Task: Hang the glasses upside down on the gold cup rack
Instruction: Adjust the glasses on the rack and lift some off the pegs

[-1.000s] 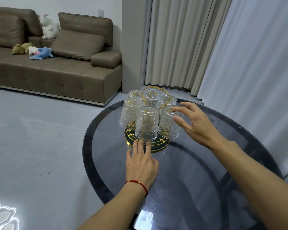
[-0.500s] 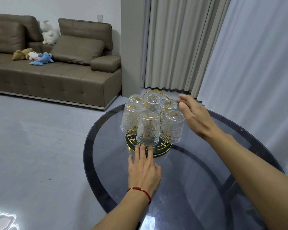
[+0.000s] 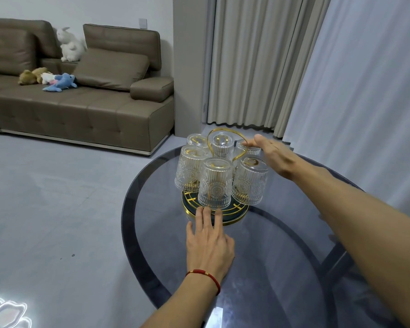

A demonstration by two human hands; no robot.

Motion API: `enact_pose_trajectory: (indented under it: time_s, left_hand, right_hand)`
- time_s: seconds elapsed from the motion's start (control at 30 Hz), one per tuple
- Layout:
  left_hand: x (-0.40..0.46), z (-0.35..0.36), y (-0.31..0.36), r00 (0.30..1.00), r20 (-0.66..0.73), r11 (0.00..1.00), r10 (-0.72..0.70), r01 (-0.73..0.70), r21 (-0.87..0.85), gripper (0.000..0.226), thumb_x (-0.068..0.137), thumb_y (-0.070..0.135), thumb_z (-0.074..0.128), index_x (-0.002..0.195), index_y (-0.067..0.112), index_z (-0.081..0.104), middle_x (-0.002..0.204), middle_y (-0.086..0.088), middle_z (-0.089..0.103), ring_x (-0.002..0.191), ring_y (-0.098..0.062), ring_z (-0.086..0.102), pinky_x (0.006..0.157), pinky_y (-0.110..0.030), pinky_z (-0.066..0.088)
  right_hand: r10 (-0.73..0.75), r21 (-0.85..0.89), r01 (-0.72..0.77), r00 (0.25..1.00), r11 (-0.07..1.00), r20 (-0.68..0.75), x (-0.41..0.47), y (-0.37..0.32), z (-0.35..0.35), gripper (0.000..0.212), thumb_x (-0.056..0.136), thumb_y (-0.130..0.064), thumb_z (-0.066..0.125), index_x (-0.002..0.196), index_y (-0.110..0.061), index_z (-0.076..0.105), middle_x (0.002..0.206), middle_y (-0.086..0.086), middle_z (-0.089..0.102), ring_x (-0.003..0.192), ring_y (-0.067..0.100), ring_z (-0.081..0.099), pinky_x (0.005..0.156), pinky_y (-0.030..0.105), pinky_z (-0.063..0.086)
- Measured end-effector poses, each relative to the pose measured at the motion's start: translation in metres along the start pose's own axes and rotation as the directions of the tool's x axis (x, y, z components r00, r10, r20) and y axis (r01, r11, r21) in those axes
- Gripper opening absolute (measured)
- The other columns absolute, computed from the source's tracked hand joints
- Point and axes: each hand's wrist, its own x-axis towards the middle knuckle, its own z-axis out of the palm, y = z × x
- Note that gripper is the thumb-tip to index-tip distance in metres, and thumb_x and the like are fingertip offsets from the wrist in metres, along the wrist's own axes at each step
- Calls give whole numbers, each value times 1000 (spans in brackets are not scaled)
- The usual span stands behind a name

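Left hand (image 3: 208,245) lying flat on the desk (image 3: 282,268), fingers (image 3: 205,217) stretched out and released, tips touching the near rim of the gold cup rack (image 3: 232,215) at its 6 o'clock. A red cord bracelet (image 3: 205,275) is sitting on that wrist.

Right hand (image 3: 273,156) reaching in from 3 o'clock, fingers extended and loose, grasping nothing; fingertips are resting at the far-right glass (image 3: 250,149), just beside the rack's gold loop handle (image 3: 223,133). Whether they are pressing on it, cannot tell.

Six ribbed glasses are hanging upside down around the rack: front glass (image 3: 215,184) at 6 o'clock, others ringing it, mouths down over the dark round base.

Rack is standing on the far-left part of the round dark glass desk. Beyond, at 10 o'clock, a brown sofa (image 3: 81,107) is carrying plush toys (image 3: 57,81); curtains (image 3: 258,62) are hanging at 12 to 2 o'clock.
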Motion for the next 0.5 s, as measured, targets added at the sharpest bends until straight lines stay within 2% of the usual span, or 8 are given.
enact_pose_trajectory:
  time_s: [0.13,0.23,0.5]
  left_hand:
    - [0,-1,0,1000,5,1000,-2,2,6,61,96,35,37,154,18,26,162,-12,26,152,-30,13,120,-51,24]
    - [-1,-2,1,1000,-1,1000,-3,3,8,61,95,34,37,153,18,27,161,-12,27,151,-30,14,119,-51,25]
    - [-1,-4,2,1000,0,1000,-12,12,0,61,95,34,38,153,18,27,161,-12,27,152,-30,14,119,-51,24]
  right_hand:
    - [-12,-112,13,1000,994,10,0,-2,-8,68,100,-60,22,140,-25,63,155,4,53,142,23,45,111,36,32]
    - [-36,-222,40,999,974,22,2,-1,-13,59,107,-49,19,141,-27,62,154,2,53,142,22,45,115,41,34]
    - [-68,-295,85,995,952,70,5,-1,-16,60,109,-45,14,146,-25,57,154,1,54,143,20,44,105,29,30]
